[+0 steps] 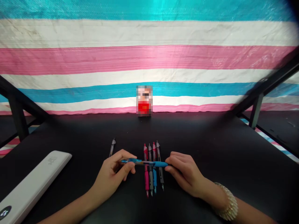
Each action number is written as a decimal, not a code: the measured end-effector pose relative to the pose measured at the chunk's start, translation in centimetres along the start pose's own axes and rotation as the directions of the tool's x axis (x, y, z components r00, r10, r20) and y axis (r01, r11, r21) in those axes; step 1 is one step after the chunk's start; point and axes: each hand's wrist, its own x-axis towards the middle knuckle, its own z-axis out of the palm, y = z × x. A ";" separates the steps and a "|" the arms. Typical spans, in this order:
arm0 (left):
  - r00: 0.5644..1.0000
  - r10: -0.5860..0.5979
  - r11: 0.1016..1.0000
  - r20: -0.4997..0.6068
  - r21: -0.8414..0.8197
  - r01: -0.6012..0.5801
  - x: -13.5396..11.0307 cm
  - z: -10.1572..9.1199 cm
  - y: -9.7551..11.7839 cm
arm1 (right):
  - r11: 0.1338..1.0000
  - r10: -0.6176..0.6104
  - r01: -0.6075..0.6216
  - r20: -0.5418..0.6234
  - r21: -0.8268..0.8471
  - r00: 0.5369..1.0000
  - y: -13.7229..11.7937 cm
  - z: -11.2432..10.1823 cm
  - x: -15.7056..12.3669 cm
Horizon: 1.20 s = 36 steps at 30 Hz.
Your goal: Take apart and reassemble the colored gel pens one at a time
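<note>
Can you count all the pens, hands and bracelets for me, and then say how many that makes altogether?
Pens: 6
Hands: 2
Bracelet: 1
Total: 9

Two bare hands pinch the blue pen [146,163], one at each end.
The left hand [114,171] grips the pen's left end, its index finger [123,154] bent over the top and its thumb [126,170] pressing from the near side, the other fingers curled below the pen; the left forearm [77,203] slants in from the near left of the pen. The right hand [183,171] holds the pen's right end between thumb and index finger, knuckles up, with the right forearm [251,208] reaching in from the pen's near right.
</note>
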 end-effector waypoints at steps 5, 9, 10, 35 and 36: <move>0.999 0.040 0.999 -0.011 -0.003 -0.040 -0.3 0.1 -0.1 | 0.998 0.055 -0.055 0.024 0.015 0.998 -0.1 0.0 -0.1; 0.999 -0.008 0.997 -0.037 -0.074 0.005 -0.2 0.0 -0.1 | 0.995 0.089 -0.090 0.035 0.041 0.995 -0.4 0.0 0.0; 0.999 -0.027 0.995 -0.042 -0.099 0.023 -0.1 0.0 -0.1 | 0.995 0.086 -0.088 0.053 0.038 0.995 -0.5 0.0 0.0; 0.962 -0.178 0.854 -0.206 -0.519 0.047 1.7 -1.1 0.6 | 0.999 -0.032 0.031 0.011 0.039 0.999 0.1 0.1 -0.1; 0.964 -0.176 0.855 -0.200 -0.517 0.049 1.7 -1.2 0.5 | 0.999 -0.031 0.031 0.011 0.038 0.999 0.1 0.1 -0.1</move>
